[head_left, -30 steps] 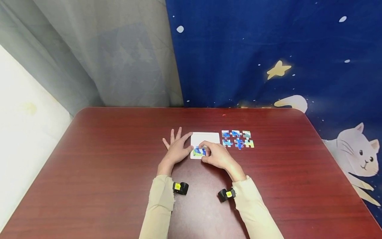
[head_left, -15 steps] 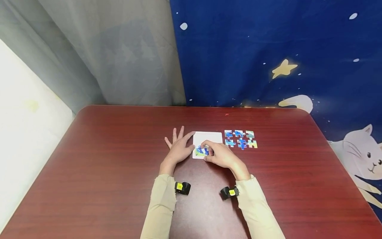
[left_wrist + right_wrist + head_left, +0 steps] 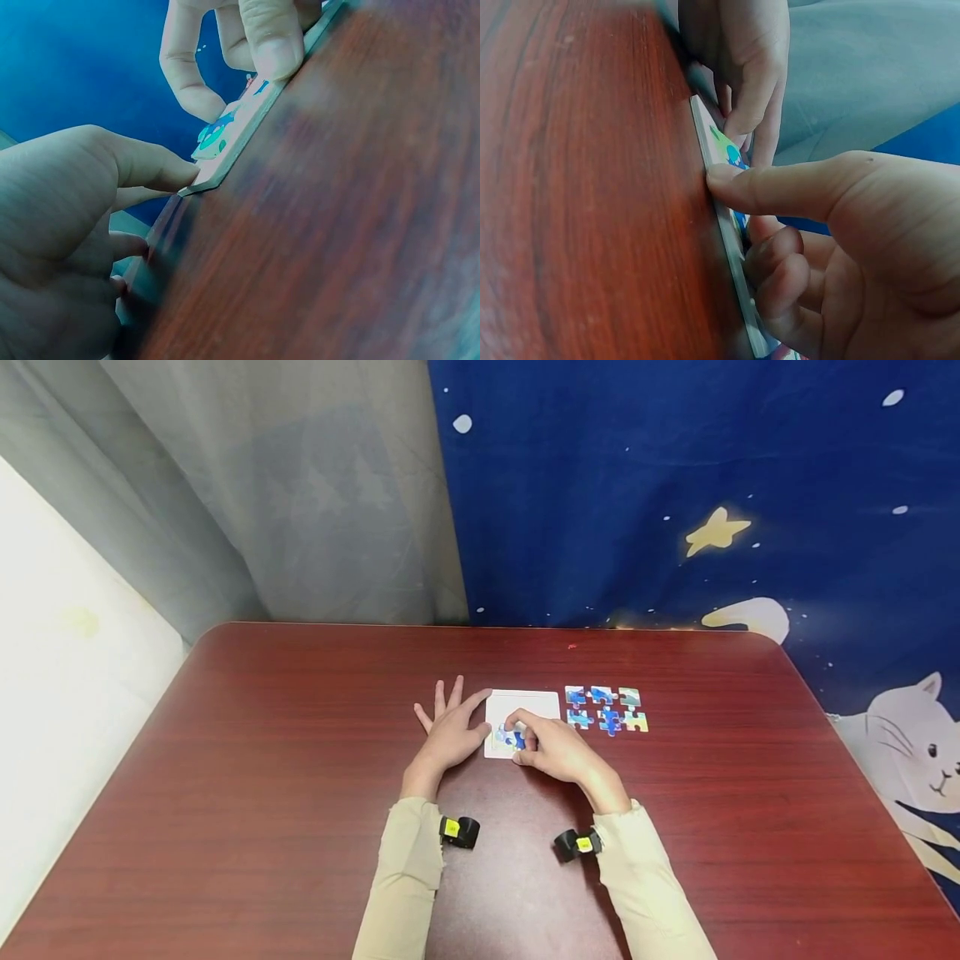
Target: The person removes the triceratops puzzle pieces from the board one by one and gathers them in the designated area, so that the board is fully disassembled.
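A white square puzzle board (image 3: 527,701) lies on the table in the head view, with blue and green puzzle pieces (image 3: 507,739) in its near left part. My left hand (image 3: 452,737) rests at the board's left edge, thumb and index finger touching it and the others spread. My right hand (image 3: 558,750) bends over the near side, its index fingertip and thumb at a piece there. In the left wrist view that piece (image 3: 217,133) sits slightly raised above the board. Curled right fingers partly hide the pieces in the right wrist view.
Several loose puzzle pieces (image 3: 609,722) lie in two rows right of the board. A tiny red scrap (image 3: 572,647) is near the far edge of the brown table (image 3: 300,760). Grey and blue curtains (image 3: 570,485) hang behind it.
Both hands keep nearly the same pose. The pieces under my right fingers look paler now, with a glare on them. The whole head view has shifted slightly.
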Demonstrator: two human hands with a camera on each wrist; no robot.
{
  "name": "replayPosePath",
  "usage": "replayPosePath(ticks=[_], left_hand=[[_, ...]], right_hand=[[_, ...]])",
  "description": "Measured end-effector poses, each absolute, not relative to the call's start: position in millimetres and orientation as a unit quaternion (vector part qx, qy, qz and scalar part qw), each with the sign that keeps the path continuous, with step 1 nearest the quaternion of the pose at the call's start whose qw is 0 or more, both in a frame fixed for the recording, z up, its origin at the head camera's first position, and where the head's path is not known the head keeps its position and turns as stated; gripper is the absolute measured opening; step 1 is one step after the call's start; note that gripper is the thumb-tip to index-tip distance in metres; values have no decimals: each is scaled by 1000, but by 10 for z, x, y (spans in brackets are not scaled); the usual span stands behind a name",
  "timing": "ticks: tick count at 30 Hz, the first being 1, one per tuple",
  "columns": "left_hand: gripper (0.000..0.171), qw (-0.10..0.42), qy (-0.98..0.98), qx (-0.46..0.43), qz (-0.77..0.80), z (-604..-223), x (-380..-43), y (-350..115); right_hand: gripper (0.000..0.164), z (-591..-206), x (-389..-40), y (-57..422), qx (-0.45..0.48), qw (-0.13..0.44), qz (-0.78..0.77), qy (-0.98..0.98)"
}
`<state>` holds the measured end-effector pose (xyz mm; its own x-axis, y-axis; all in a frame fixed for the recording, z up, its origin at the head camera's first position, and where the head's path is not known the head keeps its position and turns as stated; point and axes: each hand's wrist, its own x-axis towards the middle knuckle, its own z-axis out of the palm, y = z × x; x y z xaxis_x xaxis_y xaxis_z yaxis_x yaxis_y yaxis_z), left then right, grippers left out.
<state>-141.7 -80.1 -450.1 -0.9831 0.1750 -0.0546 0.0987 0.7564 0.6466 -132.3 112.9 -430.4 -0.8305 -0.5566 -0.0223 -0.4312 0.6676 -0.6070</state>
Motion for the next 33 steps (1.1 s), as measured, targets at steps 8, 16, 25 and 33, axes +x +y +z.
replayPosePath(ticks=[8, 16, 25, 33], left_hand=[[54, 55, 936, 74, 338, -4504, -1413, -809], [53, 56, 935, 73, 342, -4508, -1409, -803], [53, 51, 936, 76, 341, -4507, -1425, -812], [54, 54, 934, 72, 345, -4504, -1409, -809]], right_hand=[[35, -4280, -1304, 1088, -256, 111, -301, 912], [34, -4249, -1293, 1029, -247, 72, -286, 923], [36, -4239, -1298, 1002, -244, 55, -294, 922], [35, -4241, -1291, 998, -241, 72, -309, 917]])
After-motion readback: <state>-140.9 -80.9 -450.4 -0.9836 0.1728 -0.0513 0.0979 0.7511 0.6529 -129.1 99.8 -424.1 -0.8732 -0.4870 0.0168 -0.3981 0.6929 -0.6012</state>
